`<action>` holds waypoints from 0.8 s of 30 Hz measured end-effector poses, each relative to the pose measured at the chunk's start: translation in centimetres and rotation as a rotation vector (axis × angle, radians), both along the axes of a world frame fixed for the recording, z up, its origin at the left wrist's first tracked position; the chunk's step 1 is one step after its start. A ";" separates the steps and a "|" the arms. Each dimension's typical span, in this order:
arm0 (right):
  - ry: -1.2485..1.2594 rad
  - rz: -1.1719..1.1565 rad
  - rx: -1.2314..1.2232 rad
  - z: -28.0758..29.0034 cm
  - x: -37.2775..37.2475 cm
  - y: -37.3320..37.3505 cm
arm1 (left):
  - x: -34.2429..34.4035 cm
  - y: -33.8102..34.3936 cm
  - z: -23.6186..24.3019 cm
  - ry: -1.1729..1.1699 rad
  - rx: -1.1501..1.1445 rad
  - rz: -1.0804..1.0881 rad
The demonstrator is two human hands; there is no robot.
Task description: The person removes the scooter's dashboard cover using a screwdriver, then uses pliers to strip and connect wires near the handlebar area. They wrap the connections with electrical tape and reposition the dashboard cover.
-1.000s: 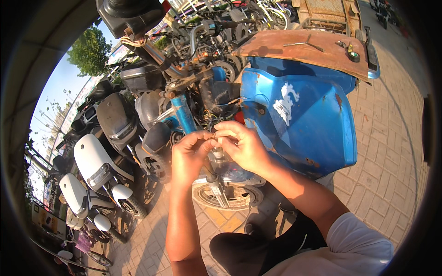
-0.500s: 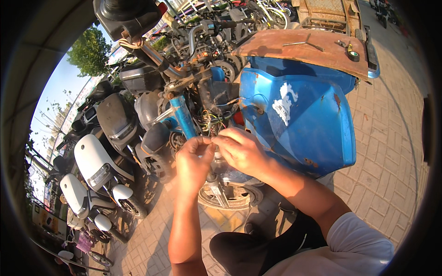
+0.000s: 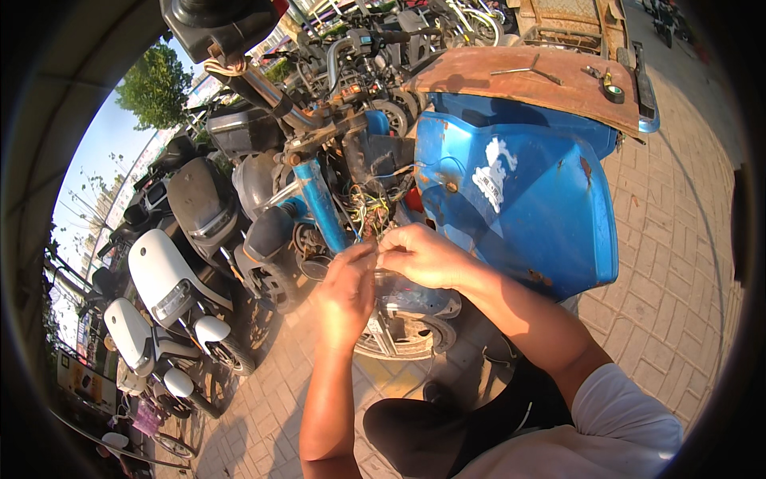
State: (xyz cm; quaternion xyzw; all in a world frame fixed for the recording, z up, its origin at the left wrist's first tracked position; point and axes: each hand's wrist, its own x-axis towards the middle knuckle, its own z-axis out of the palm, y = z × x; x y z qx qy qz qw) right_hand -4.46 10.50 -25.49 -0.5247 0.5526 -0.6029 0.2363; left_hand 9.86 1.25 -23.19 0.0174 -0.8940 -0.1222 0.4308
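My left hand (image 3: 348, 289) and my right hand (image 3: 421, 257) meet fingertip to fingertip in front of a vehicle's exposed front end. Both are closed in a pinch on thin wire at the lower end of a tangled bundle of coloured wires (image 3: 369, 209); the exact piece between the fingers is mostly hidden. A blue steering tube (image 3: 321, 206) slants down just left of the bundle. Below my hands are the front wheel (image 3: 415, 335) and its mudguard. A blue front body panel (image 3: 527, 215), scraped and rusty in spots, stands to the right of the wires.
On the brown board (image 3: 479, 68) behind the panel lie a three-armed wrench (image 3: 533, 70) and a roll of tape (image 3: 613, 92). Handlebars (image 3: 275, 100) rise at upper left. White scooters (image 3: 163, 275) are parked along the left. Brick paving (image 3: 646, 319) spreads on the right.
My left hand has turned so that its back shows more, and its fingers now reach forward. My right hand's fingers have curled tighter. Both hands remain together at the wires.
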 end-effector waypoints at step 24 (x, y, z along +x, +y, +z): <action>0.280 -0.133 -0.326 -2.9 0.7 -1.7 | -0.2 0.0 -3.3 0.147 1.277 -0.020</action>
